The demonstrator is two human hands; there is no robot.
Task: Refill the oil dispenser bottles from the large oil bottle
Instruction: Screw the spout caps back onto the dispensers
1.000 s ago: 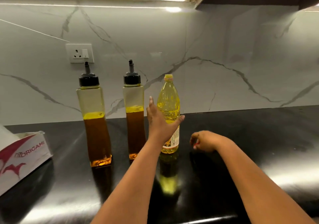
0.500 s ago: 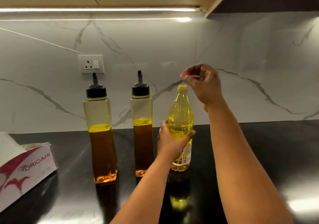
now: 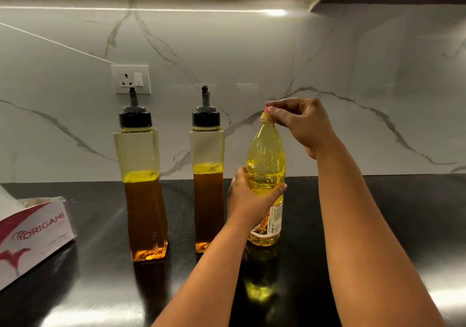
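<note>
Since half a second ago, right hand (image 3: pixel 302 122) lowered from just above the neck onto the cap (image 3: pixel 266 111) of the large oil bottle (image 3: pixel 266 175), fingertips now pinching it, presumably to unscrew. Left hand (image 3: pixel 248 198) wrapped round the bottle's middle, bracing it upright against the twist. Bottle standing on the black bench (image 3: pixel 378 225) near its back edge, just right of two dispenser bottles (image 3: pixel 142 188) (image 3: pixel 208 183), both capped, each a little over half full, set within pouring reach. Bottle label too small to read. Box (image 3: pixel 32 233) at left edge printed "ORIGAMI".
</note>
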